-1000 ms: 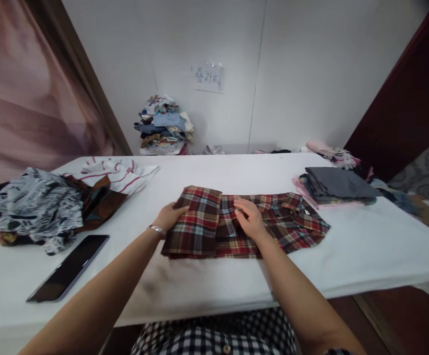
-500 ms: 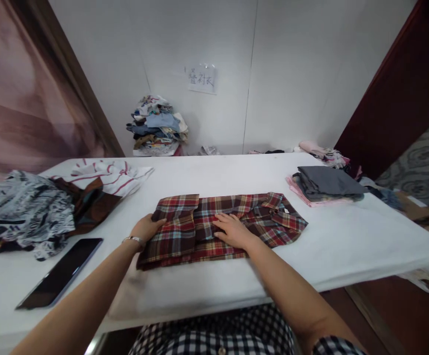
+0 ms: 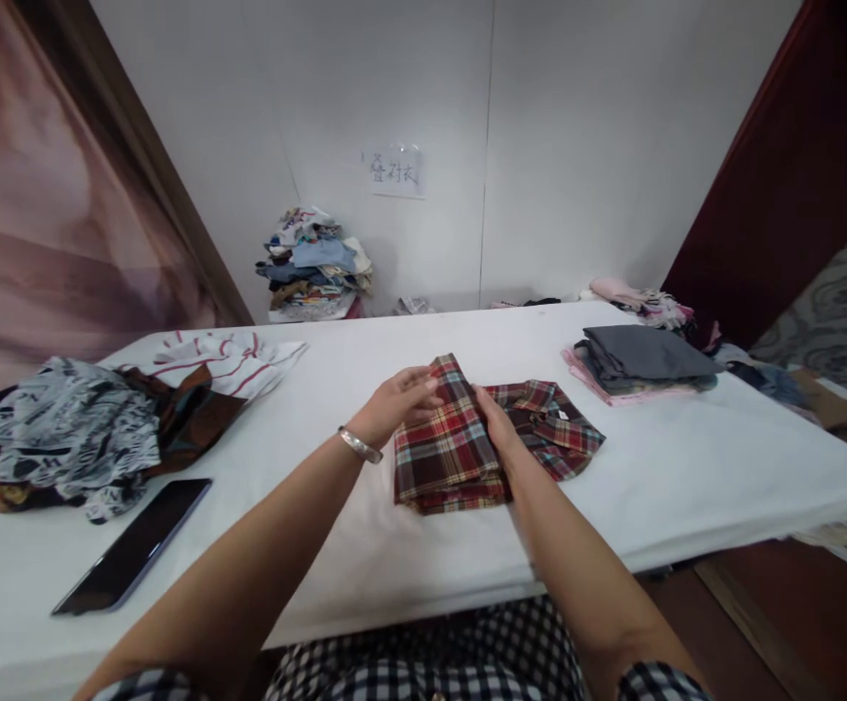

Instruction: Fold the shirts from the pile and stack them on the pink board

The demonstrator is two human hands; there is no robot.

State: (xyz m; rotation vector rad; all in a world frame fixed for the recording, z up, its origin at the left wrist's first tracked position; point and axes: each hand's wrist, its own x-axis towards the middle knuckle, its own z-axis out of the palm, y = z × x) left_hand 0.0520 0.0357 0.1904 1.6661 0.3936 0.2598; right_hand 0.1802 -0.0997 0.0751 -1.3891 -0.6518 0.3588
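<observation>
Right of the phone [image 3: 132,547], our plaid shirt [image 3: 444,453] is part-folded, collar end [image 3: 556,446] remaining; left hand [image 3: 392,403] loose, right hand [image 3: 496,421] of unclear grip.

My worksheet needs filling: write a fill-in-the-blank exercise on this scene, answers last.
The person's ____ hand wears a silver metal bracelet.
The black rectangular phone lies on a ____ tablecloth.
The folded dark-grey cloth lies to the ____ of the brown-and-red plaid shirt.
Missing words: left; white; right.

A red-brown plaid shirt [image 3: 449,443] lies part-folded, collar end exposed.
</observation>
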